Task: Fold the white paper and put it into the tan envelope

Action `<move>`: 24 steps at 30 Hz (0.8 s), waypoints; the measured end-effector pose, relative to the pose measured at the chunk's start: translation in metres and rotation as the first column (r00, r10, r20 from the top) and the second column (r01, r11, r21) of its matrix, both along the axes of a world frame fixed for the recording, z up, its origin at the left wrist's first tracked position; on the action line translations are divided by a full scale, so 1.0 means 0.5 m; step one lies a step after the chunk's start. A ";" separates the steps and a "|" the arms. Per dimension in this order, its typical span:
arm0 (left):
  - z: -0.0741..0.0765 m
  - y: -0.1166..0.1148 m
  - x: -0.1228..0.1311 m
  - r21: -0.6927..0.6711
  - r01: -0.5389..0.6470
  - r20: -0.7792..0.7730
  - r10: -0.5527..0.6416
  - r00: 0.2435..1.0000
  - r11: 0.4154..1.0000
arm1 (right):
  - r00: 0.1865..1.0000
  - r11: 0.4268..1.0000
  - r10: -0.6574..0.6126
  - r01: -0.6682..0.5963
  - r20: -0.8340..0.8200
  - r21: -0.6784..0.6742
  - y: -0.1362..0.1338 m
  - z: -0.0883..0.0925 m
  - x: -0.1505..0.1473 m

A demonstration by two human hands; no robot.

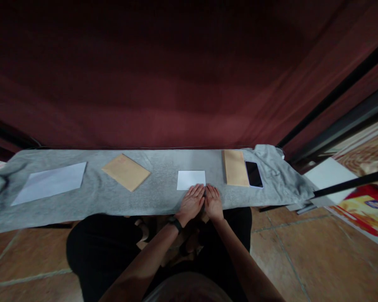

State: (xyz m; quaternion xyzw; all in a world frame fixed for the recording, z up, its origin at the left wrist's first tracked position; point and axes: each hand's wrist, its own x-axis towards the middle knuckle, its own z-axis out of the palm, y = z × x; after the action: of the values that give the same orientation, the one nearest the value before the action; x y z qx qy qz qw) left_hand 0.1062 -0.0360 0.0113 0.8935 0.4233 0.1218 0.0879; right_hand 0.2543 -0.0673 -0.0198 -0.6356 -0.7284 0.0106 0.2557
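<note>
A small white sheet of paper (pixel 189 178) lies flat on the grey cloth, straight in front of me. My left hand (pixel 192 202), with a dark band at the wrist, rests palm down, its stretched fingers over the sheet's lower right part. Close beside it, my right hand (pixel 213 202) lies flat with fingers extended, at the sheet's lower right corner; whether it touches the paper I cannot tell. Neither hand grips anything. To the right is a stack of tan envelopes or paper (pixel 236 168), with a dark-screened phone (pixel 254 174) alongside.
Grey cloth (pixel 164 201) covers the narrow table. Left of centre lies a tan envelope (pixel 126 172), and further left a larger white sheet (pixel 52 182). A dark red curtain (pixel 176 105) hangs behind. Black bars, a white panel (pixel 330 178) and a red-yellow package (pixel 368 209) are at right.
</note>
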 end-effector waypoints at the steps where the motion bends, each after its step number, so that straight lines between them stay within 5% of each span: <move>1: 0.001 -0.001 0.002 0.000 -0.001 0.000 0.001 1.000 1.000 | 1.000 1.000 -0.004 0.004 -0.005 0.002 0.000 -0.001 0.001; 24: 0.008 -0.027 -0.155 0.046 -0.325 0.016 0.325 0.946 0.945 | 0.999 0.999 -0.021 0.022 -0.034 0.042 0.004 0.007 -0.007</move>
State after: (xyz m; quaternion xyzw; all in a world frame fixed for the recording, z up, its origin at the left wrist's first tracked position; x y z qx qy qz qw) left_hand 0.0290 -0.0495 0.0155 0.8128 0.5614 0.1482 0.0467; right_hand 0.2507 -0.0655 -0.0161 -0.6376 -0.7171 0.0030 0.2815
